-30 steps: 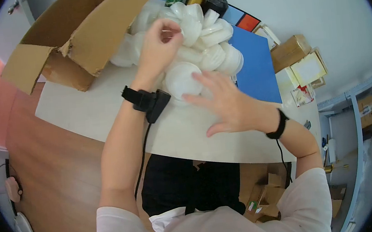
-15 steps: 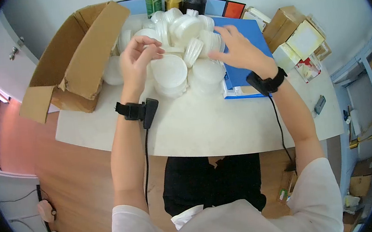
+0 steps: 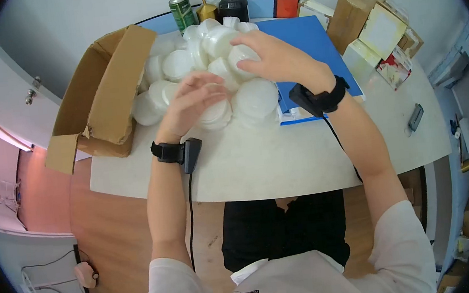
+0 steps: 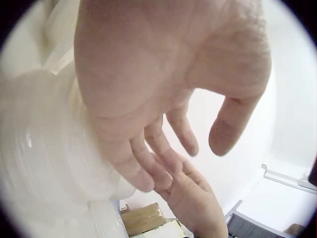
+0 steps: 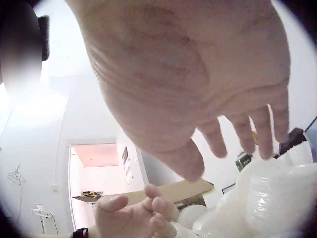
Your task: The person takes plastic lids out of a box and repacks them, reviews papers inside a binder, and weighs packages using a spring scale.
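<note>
A heap of translucent white round plastic tubs [image 3: 180, 64] is piled on the table between both hands. My left hand [image 3: 193, 105] hovers over the front left of the heap, its fingers loosely bent and nothing in them. The left wrist view shows its palm [image 4: 163, 64] bare, with tubs [image 4: 44, 144] close beside it. On the heap's right side, my right hand [image 3: 279, 59] reaches across with spread fingers overlapping a tub [image 3: 244, 61]. Its palm [image 5: 198, 74] is also bare in the right wrist view, above the white tubs [image 5: 277, 198].
An open cardboard box [image 3: 106, 94] stands left of the heap. Behind are a green spray can [image 3: 182, 13], a gold candlestick [image 3: 205, 6] and a black cylinder [image 3: 233, 8]. A blue folder [image 3: 306, 41] lies at right, near small boxes [image 3: 352, 17] and a grey object [image 3: 415, 117].
The head view has shifted. My left hand has come down from the heap's upper part to its front left, its fingers loosening. My right hand has moved from the front to the heap's right side.
</note>
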A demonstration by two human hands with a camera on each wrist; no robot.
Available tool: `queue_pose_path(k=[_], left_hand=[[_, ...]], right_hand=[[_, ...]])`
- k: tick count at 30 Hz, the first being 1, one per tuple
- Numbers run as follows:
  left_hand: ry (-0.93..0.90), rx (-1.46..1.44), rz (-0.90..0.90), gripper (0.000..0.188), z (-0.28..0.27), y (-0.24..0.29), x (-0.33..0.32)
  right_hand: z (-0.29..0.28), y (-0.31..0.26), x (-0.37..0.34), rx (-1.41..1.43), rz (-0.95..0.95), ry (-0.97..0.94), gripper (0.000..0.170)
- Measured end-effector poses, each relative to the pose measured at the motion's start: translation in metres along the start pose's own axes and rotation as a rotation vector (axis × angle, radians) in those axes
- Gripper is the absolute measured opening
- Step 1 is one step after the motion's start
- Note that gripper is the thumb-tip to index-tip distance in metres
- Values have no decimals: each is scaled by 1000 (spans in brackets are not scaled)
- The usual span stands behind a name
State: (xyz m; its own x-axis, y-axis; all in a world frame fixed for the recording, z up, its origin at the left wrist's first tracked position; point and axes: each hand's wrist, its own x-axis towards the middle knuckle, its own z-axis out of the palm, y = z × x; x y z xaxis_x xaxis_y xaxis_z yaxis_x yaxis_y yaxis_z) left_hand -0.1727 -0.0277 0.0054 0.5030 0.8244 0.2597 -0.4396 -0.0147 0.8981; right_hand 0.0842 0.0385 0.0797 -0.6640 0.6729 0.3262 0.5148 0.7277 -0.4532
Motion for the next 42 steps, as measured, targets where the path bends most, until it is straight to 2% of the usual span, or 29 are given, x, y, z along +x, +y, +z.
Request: queue_pose_path(k=[1,3,4,6,8,10,14,19,21,22,23,24,25,26,28,29,32,34,36,37,39,41,42], left_hand=[[61,-80,68,29,-3,4,0],[205,-219,171,22,-3,5,0],[205,-212,163,22,-5,6,-1],[246,-99,161,20,-13,11,-4],[299,-65,154,19,-11,9,-2],[363,-35,149,17,-8,7,-3],[347,-33,182,17,0,10,-1],[305,10,210,15,8,13,-1],[204,62,231,22,0,13,-3],[201,71,232,22,7,14,0],[278,162,221,27,17,12,4],[353,253,209,33,23,11,7],[333,348,183,55,25,10,11],[329,351,184,55,29,6,14],[271,319,240,68,42,-4,20],[249,379,236,91,48,-6,22],[276,527,166,87,42,-17,19],[311,546,172,85,39,-19,17],[362,558,178,83,40,-16,13],[362,442,179,80,47,-7,13],[371,295,213,81,35,-6,10],[389,297,263,79,31,-8,9],[391,306,311,78,30,-9,9]], right_hand=[[-3,-5,-6,6,6,4,59],[-4,-13,-17,-144,167,-288,64],[1,-15,-23,-135,169,-283,64],[12,-18,-35,-278,113,-391,73],[20,-16,-40,-243,122,-403,80],[29,-11,-43,-312,33,-314,75],[40,-1,-40,-384,48,-242,67],[16,6,-25,-198,74,-361,51],[0,0,-21,-121,111,-400,49],[-5,-2,-20,-46,154,-451,47],[-6,-2,-21,-46,150,-445,47],[-6,-2,-22,9,123,-287,47],[-6,-1,-24,63,96,-129,48],[-4,-2,-24,62,96,-124,48],[6,-7,-22,162,-12,199,50],[14,-11,-23,162,-8,198,50],[35,-24,-26,43,-46,229,57],[41,-29,-30,55,-154,144,63],[41,-26,-36,40,-180,82,66],[40,-25,-39,19,-216,23,70],[26,-30,-41,-28,-180,-66,70],[21,-30,-46,-159,-132,-203,73],[24,-29,-51,-170,-138,-213,73]])
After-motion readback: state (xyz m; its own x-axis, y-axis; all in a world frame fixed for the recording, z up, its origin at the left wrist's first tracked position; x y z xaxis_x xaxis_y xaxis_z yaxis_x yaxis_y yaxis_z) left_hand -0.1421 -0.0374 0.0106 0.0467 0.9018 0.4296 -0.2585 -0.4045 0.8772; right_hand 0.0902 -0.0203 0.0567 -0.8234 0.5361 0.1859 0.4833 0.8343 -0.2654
